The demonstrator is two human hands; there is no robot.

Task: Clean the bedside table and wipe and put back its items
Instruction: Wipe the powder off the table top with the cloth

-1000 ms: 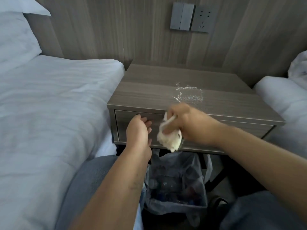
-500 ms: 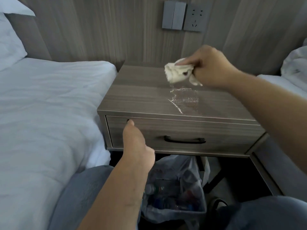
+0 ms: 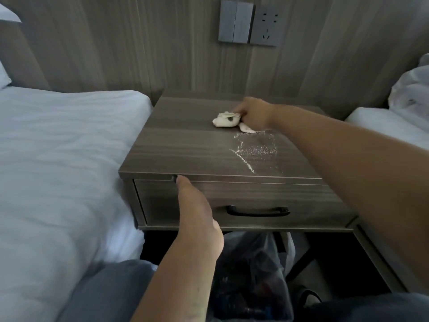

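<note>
Up top, crumpled white cloth [image 3: 226,119] with dark smudge, on bedside table [image 3: 185,145]

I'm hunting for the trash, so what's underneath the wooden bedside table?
Under the grey-brown wooden bedside table stands a bin lined with a translucent plastic bag, holding dark, indistinct rubbish. The person's left hand and forearm cover its left part.

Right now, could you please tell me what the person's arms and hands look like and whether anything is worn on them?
Both forearms are bare, with no sleeves in view. The left hand and right hand wear no gloves; no rings, watch or wristband show.
</note>
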